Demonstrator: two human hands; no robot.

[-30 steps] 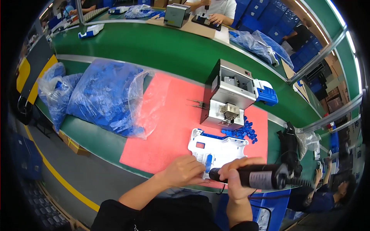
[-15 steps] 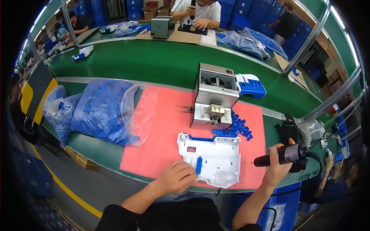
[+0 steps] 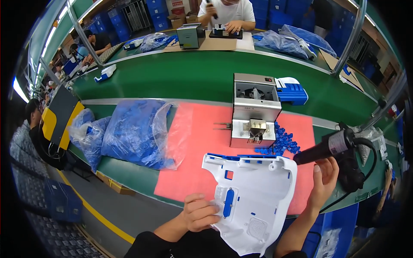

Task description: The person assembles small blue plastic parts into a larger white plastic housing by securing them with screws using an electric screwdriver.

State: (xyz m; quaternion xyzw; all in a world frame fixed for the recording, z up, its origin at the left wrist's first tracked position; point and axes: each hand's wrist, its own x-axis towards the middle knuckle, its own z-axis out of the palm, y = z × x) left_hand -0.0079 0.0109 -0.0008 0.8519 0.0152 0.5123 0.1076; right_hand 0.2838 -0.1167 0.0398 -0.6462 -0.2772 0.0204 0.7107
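My left hand point(image 3: 200, 213) grips the left edge of a white plastic housing shell point(image 3: 249, 193), fingers over the rim. The shell is tilted, its hollow inner side facing me. A blue oval piece point(image 3: 229, 203) sits in a recess beside my fingers, and blue trim point(image 3: 245, 157) runs along the far edge. My right hand point(image 3: 323, 180) is beside the shell's right edge, fingers half curled and thumb apart, holding nothing I can see. Just beyond it, a black electric screwdriver point(image 3: 325, 147) points left, next to a dark stand point(image 3: 349, 170); whether it rests there is unclear.
A metal machine point(image 3: 256, 107) stands on the pink mat point(image 3: 193, 133), with small blue parts point(image 3: 284, 139) at its right. Blue parts fill a clear bag point(image 3: 135, 133) on the left. A white-and-blue device point(image 3: 291, 91) is behind the machine. Across the green bench point(image 3: 172, 71), another person works.
My right hand has let go of the screwdriver, which now sits farther away beside the stand. The shell has been raised off the mat and tilted in my left hand. The view has shifted.
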